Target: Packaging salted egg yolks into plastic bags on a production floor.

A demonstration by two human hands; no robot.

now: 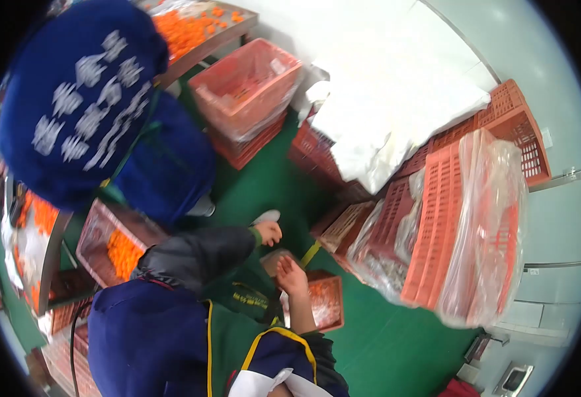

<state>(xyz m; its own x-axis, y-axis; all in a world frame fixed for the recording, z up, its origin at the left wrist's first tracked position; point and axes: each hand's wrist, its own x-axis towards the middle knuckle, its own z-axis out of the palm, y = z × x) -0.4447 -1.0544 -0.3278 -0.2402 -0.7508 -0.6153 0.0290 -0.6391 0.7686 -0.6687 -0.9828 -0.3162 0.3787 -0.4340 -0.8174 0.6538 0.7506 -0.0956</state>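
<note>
1. Presently, both bare hands are raised in front of the person's apron [237, 301], near each other but apart.
2. Left hand [268, 232]: extends from a dark sleeve [201, 258] with the fingers bent inward. Whether it has hold of anything cannot be told from this view.
3. Right hand [291, 276]: forearm bare, palm partly turned up, fingers loosely spread and slightly curved. No object can be made out in its grasp.
4. Nearest crate [340, 306]: red, on the green floor [383, 337], just beside the right hand and partly hidden by the right forearm. It contains pale and orange material, too blurred to identify.
5. Small brownish item [274, 263]: located between the two hands; its kind cannot be told.
6. Left side: a second crate [90, 237] holds bright orange pieces [124, 254]. It is near the left sleeve.
7. Upper left: a co-worker [178, 165] in blue clothing with white print bends forward beside a table [221, 41] bearing more orange pieces.
8. Upper centre: a lined bin [224, 119], light red, rests on a darker crate [260, 142].
9. Right side: tilted crates [432, 225] are partly covered by clear plastic [472, 264]. White sheeting [396, 99] lies over the crates behind.
10. Lower right: a metal sink [504, 390].
</note>
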